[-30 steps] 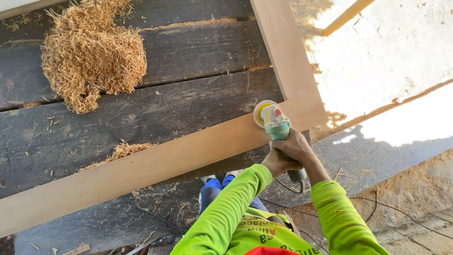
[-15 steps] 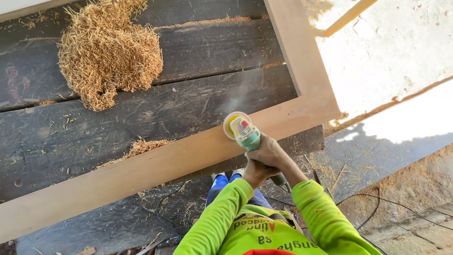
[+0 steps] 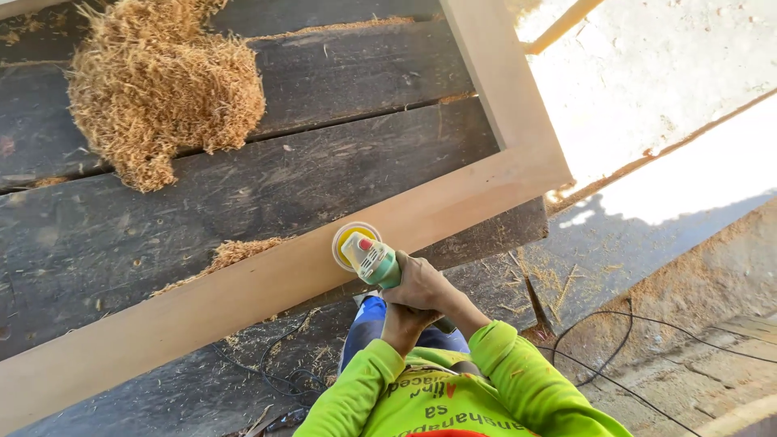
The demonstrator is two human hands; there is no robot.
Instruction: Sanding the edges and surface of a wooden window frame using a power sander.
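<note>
A pale wooden frame [image 3: 243,295] lies on dark planks, its long rail running from lower left to a corner at the right. Both my hands grip a green hand-held sander [image 3: 374,260] whose yellow round disc [image 3: 350,239] rests flat on that rail. My right hand [image 3: 425,285] wraps the sander's body from above. My left hand [image 3: 401,328] holds it from below, just under the right hand. My sleeves are bright yellow-green.
A big heap of wood shavings [image 3: 158,93] lies on the dark plank table [image 3: 267,170] at upper left, a smaller heap [image 3: 235,252] beside the rail. Black cables [image 3: 599,356] trail over the sawdust-strewn floor at lower right. Sunlit ground lies beyond the frame's corner.
The sander and both hands have slid left along the rail, away from the frame's corner.
</note>
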